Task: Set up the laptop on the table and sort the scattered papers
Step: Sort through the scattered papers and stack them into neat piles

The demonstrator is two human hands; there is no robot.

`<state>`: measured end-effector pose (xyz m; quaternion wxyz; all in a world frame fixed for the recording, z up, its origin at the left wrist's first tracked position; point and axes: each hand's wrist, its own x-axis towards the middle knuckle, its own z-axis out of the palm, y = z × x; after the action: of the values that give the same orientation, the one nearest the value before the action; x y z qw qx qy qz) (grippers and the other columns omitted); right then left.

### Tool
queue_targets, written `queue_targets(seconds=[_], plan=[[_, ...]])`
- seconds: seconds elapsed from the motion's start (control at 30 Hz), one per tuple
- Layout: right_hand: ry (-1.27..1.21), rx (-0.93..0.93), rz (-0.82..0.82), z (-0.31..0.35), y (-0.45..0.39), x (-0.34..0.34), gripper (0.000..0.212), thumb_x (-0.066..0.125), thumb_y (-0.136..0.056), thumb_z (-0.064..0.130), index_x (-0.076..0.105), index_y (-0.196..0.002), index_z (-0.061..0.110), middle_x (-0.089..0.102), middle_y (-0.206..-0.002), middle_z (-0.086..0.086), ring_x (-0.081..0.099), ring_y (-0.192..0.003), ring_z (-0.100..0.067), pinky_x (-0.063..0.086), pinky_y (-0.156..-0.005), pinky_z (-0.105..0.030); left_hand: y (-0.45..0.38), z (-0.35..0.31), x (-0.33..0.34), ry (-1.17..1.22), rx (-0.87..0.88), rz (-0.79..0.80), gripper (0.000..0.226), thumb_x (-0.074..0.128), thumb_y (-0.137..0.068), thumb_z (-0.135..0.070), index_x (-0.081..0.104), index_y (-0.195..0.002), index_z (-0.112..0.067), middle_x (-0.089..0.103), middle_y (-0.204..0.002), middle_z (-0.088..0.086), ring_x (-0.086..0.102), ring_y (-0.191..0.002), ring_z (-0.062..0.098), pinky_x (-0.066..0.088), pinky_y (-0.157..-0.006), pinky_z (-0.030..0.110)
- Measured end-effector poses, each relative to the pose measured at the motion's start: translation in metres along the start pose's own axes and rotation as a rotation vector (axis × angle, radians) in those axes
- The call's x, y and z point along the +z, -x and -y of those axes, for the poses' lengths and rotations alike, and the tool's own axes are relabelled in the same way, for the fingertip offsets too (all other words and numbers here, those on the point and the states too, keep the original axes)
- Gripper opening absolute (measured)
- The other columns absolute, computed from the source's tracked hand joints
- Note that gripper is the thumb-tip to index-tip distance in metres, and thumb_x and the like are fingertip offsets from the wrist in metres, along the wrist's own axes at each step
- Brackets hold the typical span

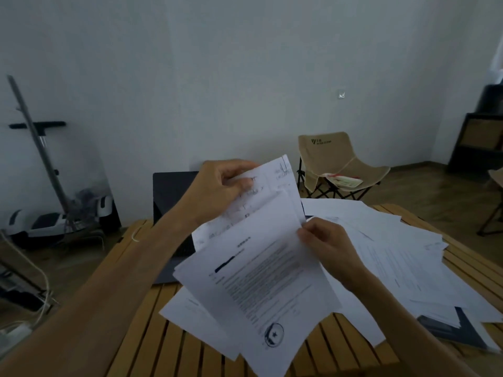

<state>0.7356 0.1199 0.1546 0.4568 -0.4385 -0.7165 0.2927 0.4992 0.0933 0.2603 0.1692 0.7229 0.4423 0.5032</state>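
Observation:
A dark laptop [170, 197] stands open at the far left of the slatted wooden table [174, 346], its screen upright and its base partly under paper. My left hand [220, 191] grips a clipped bundle of sheets [275, 180] held up above the laptop. My right hand [330, 246] pinches the right edge of a printed page [258, 284] with a round stamp near its bottom. Scattered white papers [394, 254] cover the right half of the table.
A dark folder [451, 331] lies under papers at the table's right front. A beige folding chair [337, 164] with a packet on its seat stands behind the table. A scooter [54, 213] leans against the left wall. Dark shelving [479, 137] is at far right.

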Motion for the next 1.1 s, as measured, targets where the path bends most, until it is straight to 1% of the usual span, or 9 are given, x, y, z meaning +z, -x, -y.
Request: queue_targets(seconds=[0.1,0.23,0.33,0.4,0.53,0.67,0.83,0.93,1.1], plan=[[0.036,-0.009,-0.153,-0.007,0.000,0.005,0.020,0.055,-0.099,0.020,0.060,-0.082,0.011,0.063,-0.083,-0.004,0.061,-0.077,-0.023,0.051,-0.070,-0.039,0.001,0.007,-0.002,-0.105,0.030,-0.146,0.026,0.060,-0.096,-0.017,0.069,-0.120,-0.018,0.070,-0.113,-0.013,0.064,-0.102,-0.003,0.051,-0.090,0.017],[0.066,-0.007,-0.306,-0.019,0.002,0.007,0.020,0.051,-0.100,0.011,0.055,-0.081,0.015,0.059,-0.085,0.003,0.054,-0.073,-0.005,0.043,-0.063,-0.013,0.022,0.054,-0.012,-0.031,-0.228,-0.521,0.049,0.048,-0.096,-0.054,0.055,-0.132,-0.021,0.057,-0.125,-0.011,0.054,-0.117,0.007,0.039,-0.097,0.017],[-0.032,0.138,-0.350,-0.039,0.004,0.011,0.007,0.053,-0.100,0.011,0.058,-0.096,0.015,0.061,-0.089,0.001,0.054,-0.074,-0.008,0.045,-0.066,-0.022,0.070,0.117,0.027,0.597,-0.882,-0.216,0.098,0.043,-0.069,-0.092,0.054,-0.134,-0.020,0.054,-0.136,0.002,0.051,-0.124,0.026,0.038,-0.100,0.045],[-0.120,0.363,-0.289,-0.059,0.008,0.018,0.018,0.056,-0.099,0.017,0.055,-0.117,0.016,0.064,-0.098,0.001,0.060,-0.084,-0.015,0.052,-0.077,-0.033,0.103,0.141,0.067,0.800,-1.055,0.002,0.091,0.052,-0.072,-0.085,0.063,-0.116,-0.006,0.062,-0.125,0.011,0.057,-0.111,0.032,0.043,-0.095,0.046],[-0.115,0.743,-0.184,-0.102,0.018,0.021,0.029,0.058,-0.098,0.021,0.067,-0.104,-0.006,0.069,-0.105,-0.023,0.067,-0.094,-0.039,0.056,-0.089,-0.046,0.124,0.154,0.118,0.521,-1.065,0.013,0.031,0.073,-0.086,-0.013,0.069,-0.115,-0.001,0.075,-0.099,0.014,0.072,-0.091,0.031,0.059,-0.077,0.040],[-0.322,0.870,0.032,-0.114,0.033,0.020,0.026,0.071,-0.089,0.010,0.067,-0.109,-0.007,0.075,-0.097,-0.020,0.073,-0.084,-0.036,0.060,-0.080,-0.048,0.117,0.161,0.122,0.449,-1.055,-0.022,0.026,0.068,-0.085,0.001,0.065,-0.110,-0.004,0.072,-0.105,0.015,0.070,-0.093,0.032,0.059,-0.082,0.045],[-0.309,0.463,-0.130,-0.072,0.015,0.013,0.029,0.068,-0.089,0.007,0.059,-0.117,0.012,0.069,-0.110,-0.006,0.070,-0.091,-0.022,0.059,-0.068,-0.032,0.082,0.124,0.097,0.200,-0.692,-0.175,0.055,0.073,-0.084,-0.009,0.047,-0.131,-0.018,0.057,-0.122,-0.005,0.059,-0.104,0.017,0.055,-0.082,0.037],[-0.536,0.214,-0.107,-0.037,0.004,-0.004,0.033,0.063,-0.090,0.000,0.063,-0.119,0.015,0.073,-0.114,-0.002,0.072,-0.100,-0.022,0.060,-0.080,-0.041,0.054,0.094,0.068,0.271,-0.482,-0.265,0.045,0.073,-0.085,-0.010,0.051,-0.124,-0.016,0.067,-0.113,-0.004,0.067,-0.097,0.015,0.058,-0.079,0.035],[-0.549,0.136,0.005,-0.020,0.006,-0.003,0.034,0.064,-0.086,-0.004,0.069,-0.117,0.011,0.071,-0.115,-0.012,0.068,-0.107,-0.032,0.054,-0.092,-0.056,0.054,0.085,0.061,0.324,-0.431,-0.184,0.025,0.071,-0.087,-0.008,0.062,-0.109,-0.014,0.072,-0.105,0.001,0.070,-0.094,0.020,0.059,-0.079,0.037]])
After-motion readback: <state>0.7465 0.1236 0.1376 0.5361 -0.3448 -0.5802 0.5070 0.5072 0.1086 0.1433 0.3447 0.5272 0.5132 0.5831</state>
